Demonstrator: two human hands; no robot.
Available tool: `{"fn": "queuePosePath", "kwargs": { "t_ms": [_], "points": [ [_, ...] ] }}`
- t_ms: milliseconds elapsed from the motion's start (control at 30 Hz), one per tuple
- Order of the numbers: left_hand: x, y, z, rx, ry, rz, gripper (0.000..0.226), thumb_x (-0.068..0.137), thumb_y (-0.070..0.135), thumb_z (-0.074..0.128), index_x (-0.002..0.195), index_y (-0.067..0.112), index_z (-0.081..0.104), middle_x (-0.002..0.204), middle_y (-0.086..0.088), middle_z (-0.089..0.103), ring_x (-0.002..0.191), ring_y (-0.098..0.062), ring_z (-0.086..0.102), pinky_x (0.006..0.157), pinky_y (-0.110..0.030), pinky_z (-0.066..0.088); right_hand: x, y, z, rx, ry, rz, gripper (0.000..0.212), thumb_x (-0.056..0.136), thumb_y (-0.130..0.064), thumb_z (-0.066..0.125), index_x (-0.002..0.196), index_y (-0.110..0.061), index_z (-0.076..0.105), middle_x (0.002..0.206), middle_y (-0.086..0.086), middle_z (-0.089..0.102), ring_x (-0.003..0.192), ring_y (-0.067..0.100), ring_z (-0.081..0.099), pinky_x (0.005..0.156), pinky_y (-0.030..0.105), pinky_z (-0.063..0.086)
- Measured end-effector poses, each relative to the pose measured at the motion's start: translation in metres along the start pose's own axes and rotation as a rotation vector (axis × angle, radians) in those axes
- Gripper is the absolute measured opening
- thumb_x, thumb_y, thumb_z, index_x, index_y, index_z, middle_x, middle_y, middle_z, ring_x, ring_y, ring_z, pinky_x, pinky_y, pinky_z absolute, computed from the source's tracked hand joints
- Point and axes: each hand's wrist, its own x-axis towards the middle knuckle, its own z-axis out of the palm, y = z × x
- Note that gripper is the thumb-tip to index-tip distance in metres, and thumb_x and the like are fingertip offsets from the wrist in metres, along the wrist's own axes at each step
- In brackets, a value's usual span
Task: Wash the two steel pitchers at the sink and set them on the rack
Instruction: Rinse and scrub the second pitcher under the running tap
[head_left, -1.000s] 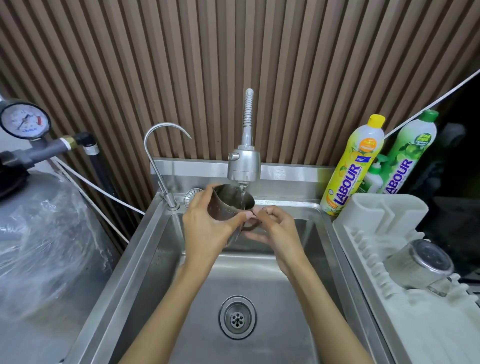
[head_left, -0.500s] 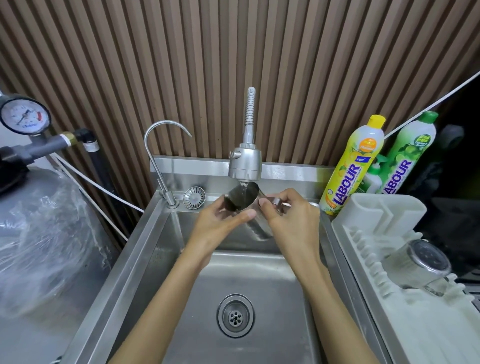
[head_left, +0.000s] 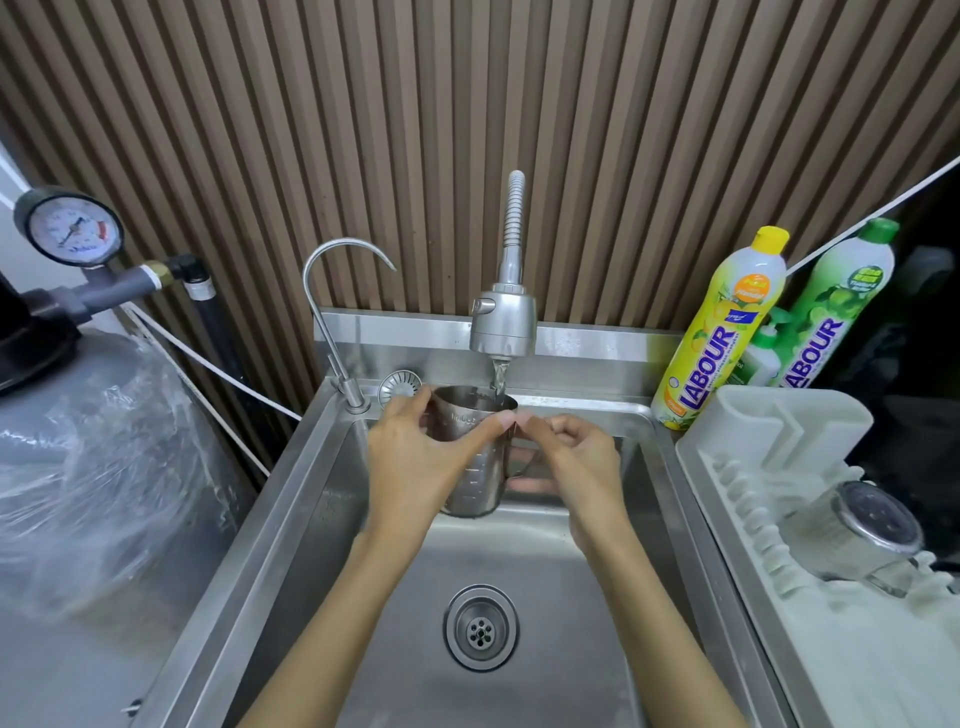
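A steel pitcher (head_left: 475, 470) stands upright in the air over the sink (head_left: 519, 561), under the running tap (head_left: 503, 325). Water falls into its open mouth. My left hand (head_left: 415, 462) grips the pitcher's body from the left, thumb across its front. My right hand (head_left: 576, 460) is at the handle on the right, fingers curled by the rim. A second steel pitcher (head_left: 857, 535) lies on its side on the white rack (head_left: 769, 452) at the right.
A thin curved tap (head_left: 332, 291) rises at the sink's back left, with a strainer (head_left: 399, 387) beside it. Two dish soap bottles (head_left: 722, 332) stand behind the rack. A plastic-wrapped tank (head_left: 93, 467) and a pressure gauge (head_left: 70, 228) are at the left. The drain (head_left: 480, 627) lies below.
The pitcher was tilted on its side half a second ago and now stands upright under the stream. My right hand slid from its body down to the handle side.
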Motion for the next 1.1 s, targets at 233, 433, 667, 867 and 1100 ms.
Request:
{"fn": "queuePosePath", "kwargs": {
  "t_ms": [233,433,667,867,1100],
  "points": [
    [0.004,-0.007,0.010,-0.473,-0.379,-0.240,0.026,0.071,0.025,0.079,0.097,0.022,0.073,0.088,0.012,0.075,0.086,0.003,0.067,0.079,-0.011,0.045,-0.007,-0.024,-0.009,-0.598,0.233,-0.310,0.025,0.078,-0.033,0.071,0.067,-0.014,0.057,0.071,0.002,0.065,0.078,0.026,0.065,0.074,0.036,0.052],
    [0.008,0.004,0.017,-0.590,-0.251,-0.095,0.049,0.063,0.000,0.082,0.106,0.016,0.063,0.100,0.003,0.071,0.093,0.001,0.065,0.087,-0.015,0.050,0.006,-0.010,-0.008,-0.125,0.099,-0.274,0.026,0.082,-0.008,0.066,0.065,-0.017,0.048,0.092,-0.009,0.069,0.092,0.015,0.067,0.086,0.031,0.051],
    [0.008,0.014,0.007,0.003,0.088,0.168,0.068,0.050,0.062,0.078,0.098,0.014,0.066,0.085,0.005,0.051,0.084,-0.014,0.052,0.070,-0.011,0.037,0.012,0.006,-0.004,0.208,-0.130,-0.013,0.012,0.089,-0.013,0.059,0.085,-0.002,0.056,0.081,0.013,0.066,0.083,0.025,0.066,0.073,0.042,0.060],
    [0.002,0.009,-0.002,0.018,-0.042,-0.015,0.034,0.056,0.066,0.074,0.069,0.038,0.058,0.062,0.013,0.060,0.067,0.000,0.058,0.063,-0.014,0.041,0.004,-0.007,-0.007,-0.120,0.062,-0.034,0.024,0.081,-0.023,0.070,0.066,-0.009,0.057,0.067,0.002,0.066,0.060,0.015,0.068,0.053,0.039,0.059],
    [0.004,-0.001,0.013,-0.438,-0.352,-0.179,0.024,0.066,0.029,0.081,0.087,0.030,0.071,0.078,0.021,0.073,0.082,0.008,0.065,0.070,-0.001,0.042,-0.005,-0.028,-0.013,-0.581,0.262,-0.379,0.023,0.078,-0.027,0.071,0.067,-0.015,0.055,0.069,0.000,0.064,0.077,0.023,0.065,0.070,0.030,0.049]
  ]
}}
